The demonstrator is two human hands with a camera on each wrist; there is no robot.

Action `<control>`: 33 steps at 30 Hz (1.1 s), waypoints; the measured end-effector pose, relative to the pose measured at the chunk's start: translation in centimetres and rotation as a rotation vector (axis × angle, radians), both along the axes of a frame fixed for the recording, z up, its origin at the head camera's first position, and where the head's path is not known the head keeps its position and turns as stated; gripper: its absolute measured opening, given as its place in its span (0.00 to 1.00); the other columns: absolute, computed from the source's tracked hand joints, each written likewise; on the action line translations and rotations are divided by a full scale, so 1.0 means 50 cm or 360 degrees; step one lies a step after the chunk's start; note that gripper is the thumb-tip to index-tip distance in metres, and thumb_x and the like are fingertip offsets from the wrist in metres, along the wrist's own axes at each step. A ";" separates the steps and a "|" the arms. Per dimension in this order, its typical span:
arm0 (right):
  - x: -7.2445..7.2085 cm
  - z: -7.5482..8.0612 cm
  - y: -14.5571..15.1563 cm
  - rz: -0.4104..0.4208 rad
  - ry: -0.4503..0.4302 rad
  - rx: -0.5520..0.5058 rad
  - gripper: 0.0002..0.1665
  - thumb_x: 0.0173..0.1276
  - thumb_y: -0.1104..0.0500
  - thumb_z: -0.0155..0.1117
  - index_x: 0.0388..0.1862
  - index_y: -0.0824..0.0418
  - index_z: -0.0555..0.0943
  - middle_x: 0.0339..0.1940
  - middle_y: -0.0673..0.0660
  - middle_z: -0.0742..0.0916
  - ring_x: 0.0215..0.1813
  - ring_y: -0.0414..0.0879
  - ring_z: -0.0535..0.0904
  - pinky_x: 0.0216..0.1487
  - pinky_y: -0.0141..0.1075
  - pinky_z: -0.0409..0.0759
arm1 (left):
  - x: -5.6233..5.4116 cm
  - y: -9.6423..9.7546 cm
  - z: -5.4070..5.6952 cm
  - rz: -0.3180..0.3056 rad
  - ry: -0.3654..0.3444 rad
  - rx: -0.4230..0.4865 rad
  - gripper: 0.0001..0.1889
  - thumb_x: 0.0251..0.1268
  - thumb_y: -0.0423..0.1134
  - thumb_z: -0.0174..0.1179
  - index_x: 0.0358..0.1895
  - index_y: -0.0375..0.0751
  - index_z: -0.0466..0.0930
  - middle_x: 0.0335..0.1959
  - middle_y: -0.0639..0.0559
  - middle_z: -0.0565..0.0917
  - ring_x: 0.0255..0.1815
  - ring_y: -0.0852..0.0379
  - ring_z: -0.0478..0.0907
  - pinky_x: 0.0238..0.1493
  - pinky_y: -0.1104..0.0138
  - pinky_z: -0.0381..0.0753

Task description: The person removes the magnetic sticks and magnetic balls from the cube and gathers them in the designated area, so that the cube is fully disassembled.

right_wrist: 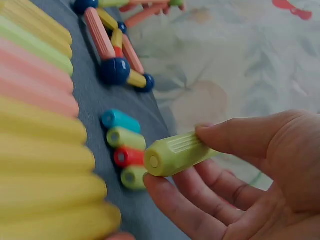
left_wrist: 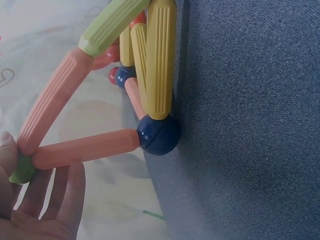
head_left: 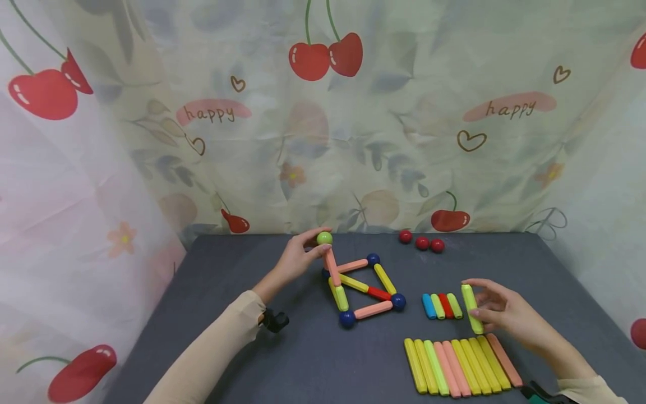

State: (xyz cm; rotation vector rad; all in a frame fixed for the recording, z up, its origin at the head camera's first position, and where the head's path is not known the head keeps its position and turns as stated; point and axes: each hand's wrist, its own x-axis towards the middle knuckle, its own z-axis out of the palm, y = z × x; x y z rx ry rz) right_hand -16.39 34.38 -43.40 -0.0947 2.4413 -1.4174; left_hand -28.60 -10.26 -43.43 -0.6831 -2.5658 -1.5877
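Observation:
My left hand (head_left: 298, 257) pinches a light green ball (head_left: 324, 238) between thumb and fingers, above the back left corner of a magnetic-rod frame. Two pink rods meet at that ball in the left wrist view: one pink rod (left_wrist: 87, 149) runs to a dark blue ball (left_wrist: 159, 135), the other joins a light green rod (left_wrist: 112, 27). The frame's base has dark blue balls (head_left: 398, 302) at its corners, pink and yellow sides, and a yellow-and-red diagonal. At the right, my right hand (head_left: 515, 314) holds a light green rod (head_left: 472, 308) between thumb and fingers, clear of the frame.
Below the right hand lies a row of long yellow, green and pink rods (head_left: 454, 367). Short blue, green and red rods (head_left: 442, 306) line up behind it. Three red balls (head_left: 421, 243) sit at the dark table's (head_left: 242, 348) back edge, before a patterned curtain (head_left: 383, 140).

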 end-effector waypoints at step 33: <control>0.048 -0.056 0.163 0.0248 -0.0564 0.0051 0.40 0.71 0.57 0.62 0.73 0.76 0.59 0.38 0.55 0.85 0.35 0.43 0.80 0.37 0.41 0.84 | 0.018 0.006 0.028 0.0006 -0.0077 -0.0005 0.23 0.72 0.41 0.59 0.69 0.48 0.73 0.56 0.40 0.83 0.53 0.41 0.81 0.51 0.47 0.82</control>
